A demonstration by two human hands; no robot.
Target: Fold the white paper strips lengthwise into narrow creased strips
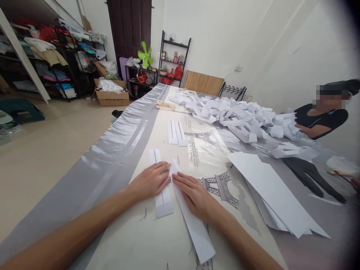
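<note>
I see the left hand (152,180) and right hand (197,195), both unclenched, laid respectively on a folded strip (164,208) and a longer paper strip (198,236), lower centre of the frame.

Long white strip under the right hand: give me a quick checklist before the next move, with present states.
1. Right hand on the long white strip: ok.
2. Left hand over the folded paper piece beside it: ok.
3. Strip's crease fully pressed: cannot tell.
4. Two farther folded pieces clear of both hands: ok.
5. Sheet stack squared up: not ok, edges fanned.
6. Co-worker away from the strip: ok.
</note>
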